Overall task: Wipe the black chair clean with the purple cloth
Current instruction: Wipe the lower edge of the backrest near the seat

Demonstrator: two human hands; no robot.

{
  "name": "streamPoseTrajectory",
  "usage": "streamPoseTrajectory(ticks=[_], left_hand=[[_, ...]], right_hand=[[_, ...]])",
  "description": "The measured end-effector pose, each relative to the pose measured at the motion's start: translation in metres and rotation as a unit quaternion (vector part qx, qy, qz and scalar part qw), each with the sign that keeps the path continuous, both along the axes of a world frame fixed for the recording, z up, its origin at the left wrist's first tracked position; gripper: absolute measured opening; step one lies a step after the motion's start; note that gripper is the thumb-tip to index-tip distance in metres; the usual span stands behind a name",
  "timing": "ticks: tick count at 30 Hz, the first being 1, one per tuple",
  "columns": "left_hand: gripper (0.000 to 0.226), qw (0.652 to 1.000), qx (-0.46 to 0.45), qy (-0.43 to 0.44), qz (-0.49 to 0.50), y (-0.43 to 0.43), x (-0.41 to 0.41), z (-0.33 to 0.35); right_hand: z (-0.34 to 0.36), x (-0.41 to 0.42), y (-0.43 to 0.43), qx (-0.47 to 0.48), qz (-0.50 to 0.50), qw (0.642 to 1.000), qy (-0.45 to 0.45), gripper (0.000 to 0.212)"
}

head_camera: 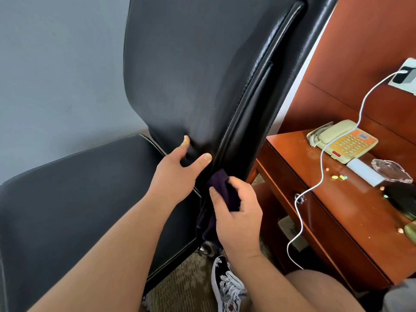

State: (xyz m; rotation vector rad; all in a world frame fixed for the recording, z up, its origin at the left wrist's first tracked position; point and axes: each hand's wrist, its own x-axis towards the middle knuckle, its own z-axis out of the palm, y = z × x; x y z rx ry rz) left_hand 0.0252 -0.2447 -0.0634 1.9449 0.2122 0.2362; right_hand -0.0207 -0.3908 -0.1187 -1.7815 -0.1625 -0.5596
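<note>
Head view. A: hand state?

B: Left hand (pixel 177 170) grips the lower corner of the backrest (pixel 180 97). Thumb is on the front face, fingers curl round the bottom edge. Right hand (pixel 238 212) is closed round the cloth (pixel 221 185), which is bunched, with a tail hanging below the palm. The cloth touches the chair (pixel 202 52) at the low end of the side seam (pixel 245 109), just beside the left thumb.

A: Step?

B: My read is that it's wiping the seam and side band of the backrest. The front panel looks matt and streaky, but I can't tell dust from glare. Can't tell if the seat (pixel 78 199) is done either.

A: How to do it well?

B: Fold the cloth to a flat pad, since a bunch only touches at its high points. Press one fingertip through the cloth into the groove and make long one-way passes, bottom to top. Turn to a fresh face between passes. Use the left hand as a brace. The base is mostly hidden, but the chair likely swivels, so hold opposite the push and walk the grip up with the wipe. Tuck the tail in so it doesn't drag on the floor.

A: Risks?

B: The desk (pixel 351 210) is close on the right, with a cable (pixel 322 167) hanging over its edge. The right elbow could snag it, so stroke upward, not outward.
</note>
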Motion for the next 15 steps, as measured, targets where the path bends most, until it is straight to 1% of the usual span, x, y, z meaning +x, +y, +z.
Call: streamPoseTrajectory(ticks=[2, 4, 7, 9, 12, 15], left_hand=[[0.082, 1.0, -0.011, -0.001, -0.002, 0.0, -0.001, 0.001], [0.082, 1.0, -0.019, 0.003, -0.004, 0.0, -0.002, 0.002], [0.082, 1.0, -0.019, 0.01, -0.002, 0.0, -0.002, 0.003], [0.082, 1.0, -0.024, 0.012, -0.002, 0.0, -0.002, 0.004], [0.082, 0.999, -0.029, 0.016, -0.001, -0.001, -0.003, 0.003], [0.082, 1.0, -0.027, 0.015, -0.003, -0.001, -0.003, 0.004]], right_hand=[[-0.002, 0.003, 0.001, -0.018, 0.004, 1.0, 0.015, 0.018], [-0.012, 0.003, 0.0, -0.051, 0.002, 0.997, 0.058, 0.01], [-0.027, 0.003, -0.003, -0.084, -0.011, 0.987, 0.134, 0.016], [-0.03, 0.005, -0.005, -0.085, -0.022, 0.984, 0.154, 0.016], [-0.023, 0.005, -0.005, -0.071, -0.02, 0.99, 0.121, 0.011], [-0.008, 0.006, -0.002, -0.064, -0.021, 0.996, 0.05, 0.008]])
